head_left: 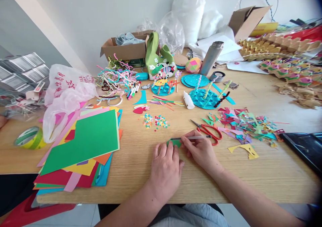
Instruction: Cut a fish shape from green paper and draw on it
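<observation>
My left hand (166, 166) lies palm down on the wooden table, fingers flat and pressing on a small piece of green paper (176, 142). Part of that paper is hidden beneath the fingertips. My right hand (200, 150) is closed around a slim grey pen (195, 137), its dark tip at the upper edge of the green paper. Just beyond the right hand, red-handled scissors (210, 131) lie with their blades pointing left. Small piles of coloured paper dots (161, 121) sit above the left hand.
Stacked coloured paper (98, 133) covers the left, beside yellow-green tape (30, 138). Paper scraps (249, 123) and a black tray-like object (304, 150) are at right. Behind stand a white glue bottle (188, 100), blue discs with fuzzy stems (205, 99), a metal flask (212, 57) and pipe cleaners (115, 76).
</observation>
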{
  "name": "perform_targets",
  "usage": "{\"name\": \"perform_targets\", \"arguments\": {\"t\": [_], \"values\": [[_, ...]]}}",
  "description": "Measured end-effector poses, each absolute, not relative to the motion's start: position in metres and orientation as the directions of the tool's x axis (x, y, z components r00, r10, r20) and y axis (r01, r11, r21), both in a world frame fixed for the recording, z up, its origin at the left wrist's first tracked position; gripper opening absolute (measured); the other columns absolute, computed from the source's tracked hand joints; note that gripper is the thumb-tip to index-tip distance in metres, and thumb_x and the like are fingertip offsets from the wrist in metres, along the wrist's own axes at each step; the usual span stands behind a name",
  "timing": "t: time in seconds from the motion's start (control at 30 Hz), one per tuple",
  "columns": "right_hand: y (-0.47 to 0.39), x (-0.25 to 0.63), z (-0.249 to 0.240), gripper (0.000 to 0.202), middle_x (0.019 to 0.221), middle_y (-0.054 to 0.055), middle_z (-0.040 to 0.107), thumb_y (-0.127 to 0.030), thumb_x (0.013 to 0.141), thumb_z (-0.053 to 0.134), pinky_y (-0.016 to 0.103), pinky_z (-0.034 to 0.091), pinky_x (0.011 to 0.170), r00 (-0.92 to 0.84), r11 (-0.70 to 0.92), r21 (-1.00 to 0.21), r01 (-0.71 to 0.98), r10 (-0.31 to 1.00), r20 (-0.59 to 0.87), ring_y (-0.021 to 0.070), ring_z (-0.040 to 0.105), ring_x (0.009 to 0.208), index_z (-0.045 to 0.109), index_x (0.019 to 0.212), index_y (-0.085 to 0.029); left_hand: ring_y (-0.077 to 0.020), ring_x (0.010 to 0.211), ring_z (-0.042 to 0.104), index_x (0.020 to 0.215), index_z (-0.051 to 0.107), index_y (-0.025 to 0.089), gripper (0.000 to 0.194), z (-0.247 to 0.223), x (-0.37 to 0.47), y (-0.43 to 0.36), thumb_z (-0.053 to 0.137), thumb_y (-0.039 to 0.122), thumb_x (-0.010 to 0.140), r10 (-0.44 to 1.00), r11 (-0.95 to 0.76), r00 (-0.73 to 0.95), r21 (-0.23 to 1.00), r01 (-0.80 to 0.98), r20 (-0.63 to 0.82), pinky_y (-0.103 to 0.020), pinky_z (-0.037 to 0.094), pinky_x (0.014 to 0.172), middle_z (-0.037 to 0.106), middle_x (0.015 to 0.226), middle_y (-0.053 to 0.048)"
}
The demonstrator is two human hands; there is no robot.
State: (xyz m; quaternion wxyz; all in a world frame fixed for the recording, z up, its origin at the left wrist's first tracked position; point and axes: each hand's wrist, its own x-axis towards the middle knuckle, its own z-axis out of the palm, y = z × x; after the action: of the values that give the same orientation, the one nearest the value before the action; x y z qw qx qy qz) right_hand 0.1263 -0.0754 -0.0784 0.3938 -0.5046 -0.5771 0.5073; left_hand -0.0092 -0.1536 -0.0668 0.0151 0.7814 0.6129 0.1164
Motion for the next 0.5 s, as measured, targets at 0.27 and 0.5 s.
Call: {"name": "perform_targets", "arguments": {"t": [0.27,0.5], "values": [[-0.0758,0.1274,-0.0788,0.029,0.057,-0.002,0.055,-0.047,0.081,0.063,0.018,0.040,0.032,-0.174,-0.024,-0.983,0.182,0.983,-0.056,0.0088,0.048,0.039,0.053,0.077,-0.019,-0.0271,0.113,0.047,0.124,0.055,0.011,0.043,-0.0665,-0.0088,-0.1525,0.046,0.036,0.090,0.963,-0.244,0.218,0.171,0.955,0.155,-0.048,0.033,0.103,0.056,0.128,-0.012],[-0.0760,0.1264,-0.0789,0.030,0.056,-0.003,0.055,-0.048,0.081,0.063,0.018,0.041,0.033,-0.181,-0.026,-0.984,0.177,0.982,-0.059,0.0089,0.048,0.040,0.053,0.077,-0.019,-0.0272,0.114,0.047,0.124,0.055,0.011,0.043,-0.0665,-0.0083,-0.1529,0.048,0.036,0.090,0.964,-0.242,0.217,0.172,0.955,0.154,-0.049,0.034,0.103,0.055,0.129,-0.012]]}}
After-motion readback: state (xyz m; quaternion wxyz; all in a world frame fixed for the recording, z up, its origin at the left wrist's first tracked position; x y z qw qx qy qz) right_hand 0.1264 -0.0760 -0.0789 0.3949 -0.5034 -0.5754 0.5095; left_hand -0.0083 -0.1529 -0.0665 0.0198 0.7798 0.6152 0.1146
